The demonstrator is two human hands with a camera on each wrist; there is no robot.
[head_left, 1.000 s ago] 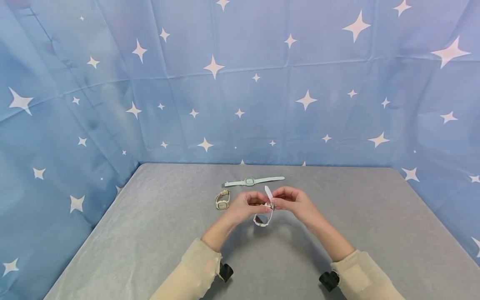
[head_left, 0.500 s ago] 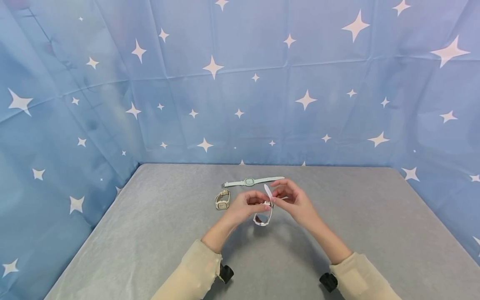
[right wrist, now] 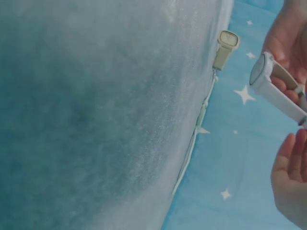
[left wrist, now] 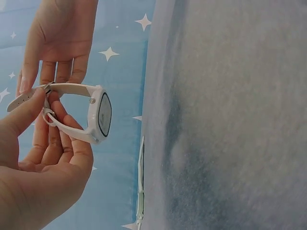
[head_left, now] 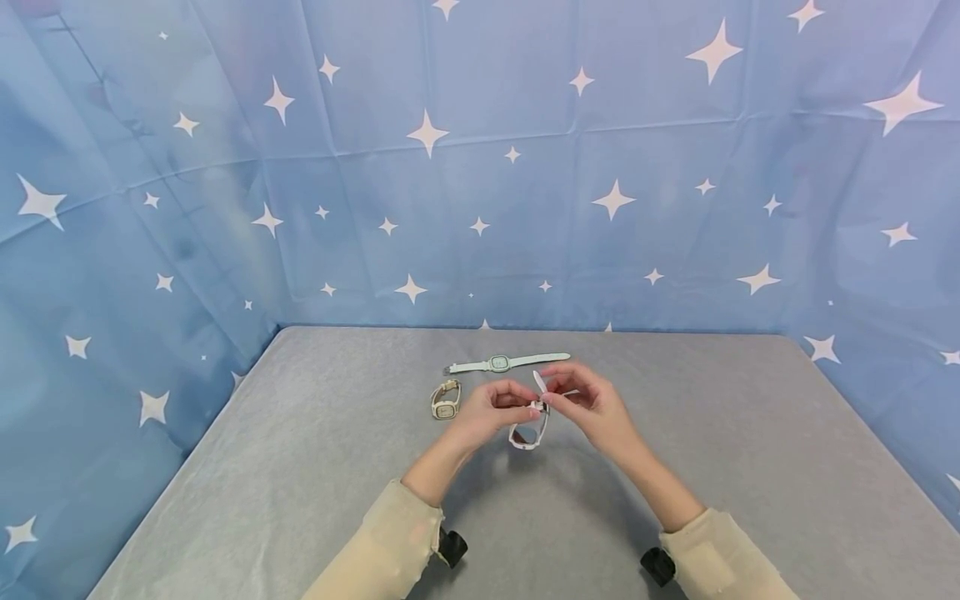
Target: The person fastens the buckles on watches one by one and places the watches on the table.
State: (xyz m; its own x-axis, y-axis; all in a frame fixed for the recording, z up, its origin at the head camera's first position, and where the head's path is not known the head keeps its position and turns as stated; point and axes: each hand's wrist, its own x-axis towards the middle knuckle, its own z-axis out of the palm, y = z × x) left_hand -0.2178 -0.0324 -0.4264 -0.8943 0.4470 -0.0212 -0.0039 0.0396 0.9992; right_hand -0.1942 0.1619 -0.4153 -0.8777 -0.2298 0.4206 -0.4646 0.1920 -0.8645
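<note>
A white wristwatch (head_left: 525, 446) with a round dial hangs above the table, its strap looped and its free end sticking up. My left hand (head_left: 483, 414) pinches the strap by the buckle between thumb and fingers. Thumb and fingertips of my right hand (head_left: 594, 402) hold the strap's free end close beside it. In the left wrist view, the wristwatch (left wrist: 94, 117) shows its case facing right, and the thumbs hide part of the buckle. The right wrist view shows the watch case (right wrist: 262, 74) while cutting off most of the hands' grip.
Behind the hands a mint-green watch (head_left: 500, 363) lies stretched out on the grey table (head_left: 337, 467). A beige watch (head_left: 446, 410) with its strap looped rests left of the left hand. A blue star-patterned cloth (head_left: 480, 183) hangs beyond the table's far edge.
The right hand's fingers have shifted and spread slightly around the strap end, whose tip has changed its tilt a little. The left hand keeps its place; the other watches have not moved.
</note>
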